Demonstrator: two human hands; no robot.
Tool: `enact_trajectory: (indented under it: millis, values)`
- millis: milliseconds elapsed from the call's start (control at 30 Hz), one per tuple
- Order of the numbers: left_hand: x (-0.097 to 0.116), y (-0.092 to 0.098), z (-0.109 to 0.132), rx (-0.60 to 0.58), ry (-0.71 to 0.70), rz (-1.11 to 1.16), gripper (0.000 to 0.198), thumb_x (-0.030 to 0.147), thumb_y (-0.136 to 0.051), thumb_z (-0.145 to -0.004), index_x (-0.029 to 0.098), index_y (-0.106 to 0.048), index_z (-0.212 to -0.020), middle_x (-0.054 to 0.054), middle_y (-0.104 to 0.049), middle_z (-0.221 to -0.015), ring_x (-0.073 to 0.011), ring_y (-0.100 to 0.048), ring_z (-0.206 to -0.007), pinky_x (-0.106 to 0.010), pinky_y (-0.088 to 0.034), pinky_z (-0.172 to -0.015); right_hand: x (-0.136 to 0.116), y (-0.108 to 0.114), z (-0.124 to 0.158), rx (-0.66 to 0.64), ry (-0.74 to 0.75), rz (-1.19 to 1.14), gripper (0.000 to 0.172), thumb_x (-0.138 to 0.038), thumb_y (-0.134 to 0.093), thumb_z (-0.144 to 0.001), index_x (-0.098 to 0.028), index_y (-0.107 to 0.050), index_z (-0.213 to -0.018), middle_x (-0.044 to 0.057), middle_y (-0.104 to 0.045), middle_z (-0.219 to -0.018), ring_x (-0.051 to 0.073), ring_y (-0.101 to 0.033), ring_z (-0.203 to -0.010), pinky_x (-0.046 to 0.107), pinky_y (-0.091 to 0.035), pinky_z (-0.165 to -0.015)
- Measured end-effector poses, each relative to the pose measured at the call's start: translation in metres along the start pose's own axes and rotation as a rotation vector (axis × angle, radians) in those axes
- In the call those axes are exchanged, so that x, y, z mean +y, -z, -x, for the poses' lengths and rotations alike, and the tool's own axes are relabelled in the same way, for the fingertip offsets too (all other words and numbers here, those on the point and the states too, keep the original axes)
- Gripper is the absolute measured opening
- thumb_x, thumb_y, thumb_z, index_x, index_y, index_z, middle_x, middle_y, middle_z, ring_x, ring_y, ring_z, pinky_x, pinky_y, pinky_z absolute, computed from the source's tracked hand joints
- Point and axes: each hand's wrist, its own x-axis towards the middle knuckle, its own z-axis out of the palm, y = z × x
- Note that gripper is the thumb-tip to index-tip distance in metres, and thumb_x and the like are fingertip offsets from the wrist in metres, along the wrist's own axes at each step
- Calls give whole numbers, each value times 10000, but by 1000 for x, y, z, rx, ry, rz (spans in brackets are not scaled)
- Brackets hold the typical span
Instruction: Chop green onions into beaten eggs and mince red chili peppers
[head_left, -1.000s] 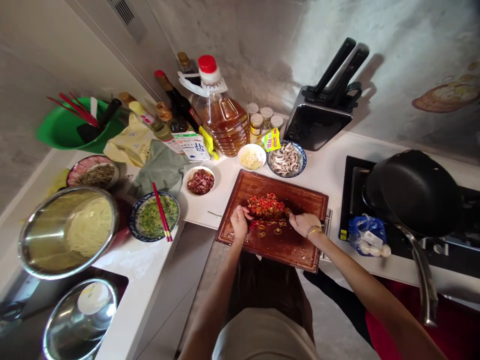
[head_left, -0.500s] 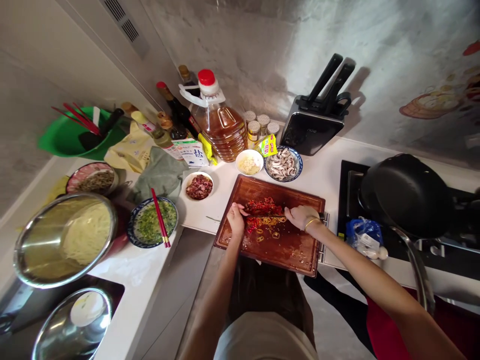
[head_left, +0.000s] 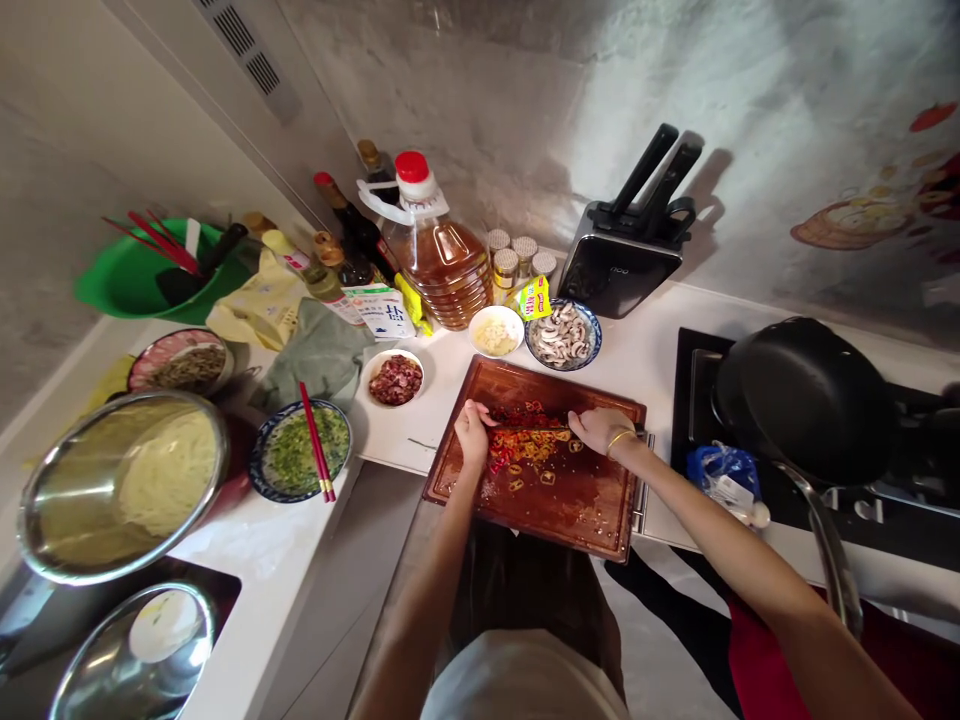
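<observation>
A knife (head_left: 534, 429), seen nearly edge-on, lies across a pile of chopped red and yellow-green chili peppers (head_left: 525, 450) on the brown wooden cutting board (head_left: 562, 510). My right hand (head_left: 600, 430), with a yellow bracelet at the wrist, is wrapped round the handle. At the blade's far-left end, my left hand (head_left: 472, 432) has its fingers closed on the tip; the exact grip is partly hidden. Chili bits lie on both sides of the blade, and a few rings are scattered nearer to me.
Behind the board stand bowls of sliced mushrooms (head_left: 561, 335), chopped garlic (head_left: 495, 332) and meat (head_left: 395, 379). An oil jug (head_left: 442, 260) and a knife block (head_left: 622, 260) are farther back. Right is a black pan (head_left: 806, 400); left, a bowl with chopsticks (head_left: 318, 450) and a steel pot (head_left: 45, 500).
The knife now lies farther toward the back of the chili pile, with more pieces on the near side of the blade. Both hands keep their hold. The view has shifted slightly.
</observation>
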Motion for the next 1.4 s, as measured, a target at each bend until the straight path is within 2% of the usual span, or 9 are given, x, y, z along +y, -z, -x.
enact_trajectory:
  millis: [167, 333, 467, 600, 833, 1000, 1133, 1267, 1400]
  values:
    - [-3, -8, 4, -57, -40, -1, 425, 486, -344, -889, 178, -526, -660, 30, -505, -456, -114, -523, -491, -259, -434, -663, 2, -18, -4, 17, -29, 1, 708, -409, -77, -924, -113, -720, -901, 157, -698, -896, 241, -647, -877, 301, -429, -741]
    - [12, -2, 3, -21, -8, 8, 417, 494, -328, -893, 181, -525, -700, 42, -494, -448, -110, -503, -462, -250, -426, -627, 5, -16, 6, 34, 32, -18, 779, -494, -32, -910, -144, -726, -867, 145, -700, -878, 233, -650, -867, 297, -434, -742]
    - [1, 5, 9, -18, 14, -9, 426, 487, -328, -894, 186, -514, -658, 34, -484, -456, -113, -502, -482, -251, -429, -634, 0, -21, 4, -11, 5, -8, 752, -481, -58, -911, -136, -726, -892, 154, -699, -907, 245, -647, -892, 315, -435, -764]
    - [-11, 9, 16, -51, -8, -6, 447, 484, -329, -894, 191, -477, -590, 25, -478, -467, -111, -498, -493, -249, -432, -633, -10, -30, 11, 32, -47, 11, 718, -416, -62, -923, -135, -722, -900, 149, -699, -919, 240, -646, -904, 312, -439, -762]
    - [-16, 18, 16, -76, 44, 13, 462, 505, -330, -884, 190, -467, -575, 24, -468, -467, -110, -486, -481, -248, -434, -610, -19, -29, 33, 45, -51, -42, 714, -485, -84, -914, -165, -723, -912, 136, -706, -897, 240, -656, -874, 321, -452, -748]
    - [-2, 6, 19, -141, -81, -45, 466, 483, -335, -893, 184, -468, -562, 2, -506, -521, -116, -510, -539, -255, -431, -662, -10, -32, 29, 32, -92, -78, 689, -409, -98, -931, -113, -721, -914, 163, -697, -930, 232, -643, -932, 293, -441, -779]
    - [12, 0, 0, -128, -134, -49, 440, 488, -309, -900, 184, -503, -647, 14, -505, -508, -124, -522, -539, -266, -435, -681, -2, -18, 24, 74, -64, -105, 741, -471, -66, -919, -125, -720, -903, 153, -698, -915, 236, -648, -905, 296, -443, -763]
    - [3, -12, -27, -197, -111, -66, 443, 522, -342, -875, 178, -521, -660, 19, -505, -490, -121, -519, -500, -254, -430, -617, 6, -1, 9, 77, -71, -126, 726, -509, -99, -904, -114, -707, -953, 167, -685, -971, 250, -640, -918, 308, -442, -763]
    - [-8, -30, -33, -208, -121, -100, 465, 538, -345, -865, 174, -545, -657, 15, -515, -492, -122, -521, -485, -252, -425, -597, 12, -5, -1, 47, -134, -148, 663, -463, -154, -911, -94, -702, -965, 173, -683, -982, 244, -636, -935, 294, -442, -772]
